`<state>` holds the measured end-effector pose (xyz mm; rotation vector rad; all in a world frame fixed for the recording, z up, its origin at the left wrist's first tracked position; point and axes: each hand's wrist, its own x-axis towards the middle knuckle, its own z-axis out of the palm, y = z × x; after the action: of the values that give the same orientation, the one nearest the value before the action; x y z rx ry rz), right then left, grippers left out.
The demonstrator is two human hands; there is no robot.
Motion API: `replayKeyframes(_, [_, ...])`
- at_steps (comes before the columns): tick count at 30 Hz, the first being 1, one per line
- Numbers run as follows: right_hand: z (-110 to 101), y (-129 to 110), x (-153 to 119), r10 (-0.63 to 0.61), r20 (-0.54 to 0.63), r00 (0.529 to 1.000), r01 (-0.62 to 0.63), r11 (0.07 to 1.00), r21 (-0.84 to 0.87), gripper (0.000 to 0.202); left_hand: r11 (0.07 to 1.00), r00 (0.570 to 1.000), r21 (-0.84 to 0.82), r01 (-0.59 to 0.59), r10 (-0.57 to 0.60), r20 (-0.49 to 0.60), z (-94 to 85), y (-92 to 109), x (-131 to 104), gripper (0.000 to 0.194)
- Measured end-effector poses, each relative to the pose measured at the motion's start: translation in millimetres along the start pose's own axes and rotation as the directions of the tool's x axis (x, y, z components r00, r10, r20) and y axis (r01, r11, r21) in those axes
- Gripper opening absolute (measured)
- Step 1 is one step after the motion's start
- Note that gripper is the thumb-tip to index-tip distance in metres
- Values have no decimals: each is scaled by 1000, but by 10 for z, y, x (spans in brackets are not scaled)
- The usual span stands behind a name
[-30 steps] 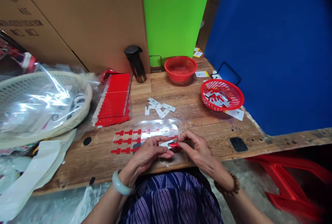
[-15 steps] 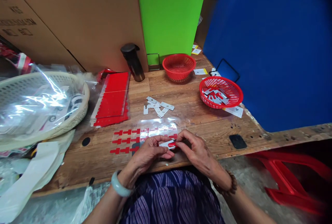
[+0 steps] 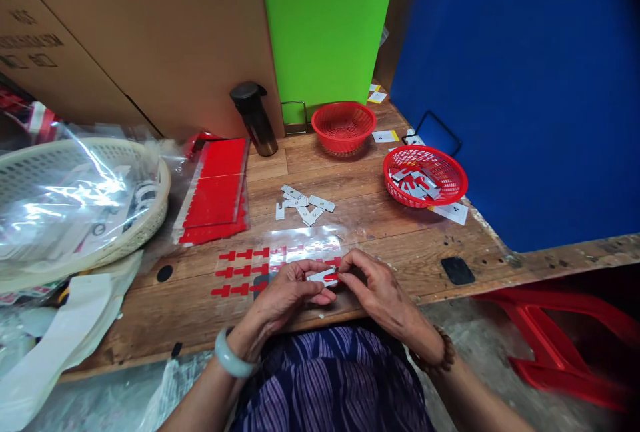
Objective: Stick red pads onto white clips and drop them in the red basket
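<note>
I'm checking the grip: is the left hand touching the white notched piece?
Touching: the head view shows the left hand holding the white notched piece between thumb and fingers.

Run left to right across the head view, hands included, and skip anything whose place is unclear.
Cream basket → red sheets → left hand → white piece → right hand → red basket holding pieces → red plastic stool or chair.

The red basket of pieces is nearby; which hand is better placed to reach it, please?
Probably the right hand: it is nearer that basket; the left hand, farther off, holds a white piece.
</note>
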<state>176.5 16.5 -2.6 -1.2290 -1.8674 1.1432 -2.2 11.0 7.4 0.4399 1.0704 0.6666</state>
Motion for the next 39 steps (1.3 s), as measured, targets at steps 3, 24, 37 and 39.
replayKeyframes(3, [3, -8, -3, 0, -4, 1000, 0, 1000, 0, 12, 1000, 1000, -4, -1, 1, 1, -8, -3, 3, 36])
replayKeyframes(24, [3, -25, -5, 4, -2, 1000, -4, 1000, 14, 12, 1000, 1000, -4, 5, -5, 12, -12, 3, 7, 40])
replayKeyframes(37, [50, -16, -10, 46, -15, 999, -46, 998, 31, 12, 998, 999, 48, -35, 36, -7, -29, -43, 48, 36])
replayKeyframes(39, [60, -17, -13, 58, -15, 998, -57, 997, 44, 11, 996, 998, 63, -55, 55, -5, -36, -59, 52, 36])
